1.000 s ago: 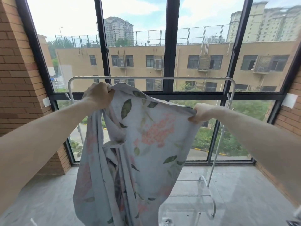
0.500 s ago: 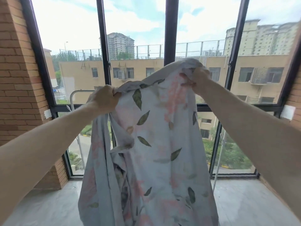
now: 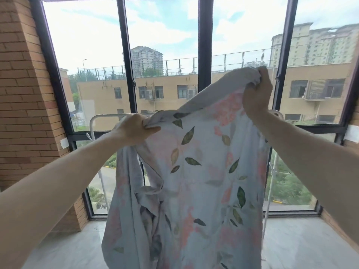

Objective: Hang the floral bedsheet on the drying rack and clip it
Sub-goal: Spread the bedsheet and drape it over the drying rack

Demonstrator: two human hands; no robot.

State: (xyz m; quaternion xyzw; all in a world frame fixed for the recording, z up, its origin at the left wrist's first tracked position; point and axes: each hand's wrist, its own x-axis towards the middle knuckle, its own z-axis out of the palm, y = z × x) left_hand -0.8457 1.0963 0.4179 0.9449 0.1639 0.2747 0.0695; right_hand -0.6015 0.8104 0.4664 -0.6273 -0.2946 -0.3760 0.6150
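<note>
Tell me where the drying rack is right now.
In the head view the drying rack stands behind the bedsheet, before the window; its top bar shows left of centre.

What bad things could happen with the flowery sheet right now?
The floral bedsheet is held only along its top edge: the left hand grips low, the right hand high. If either grip slips, it could drop onto the floor. It also hangs bunched and uneven in front of the drying rack, so it may land crooked on the top bar.
</note>
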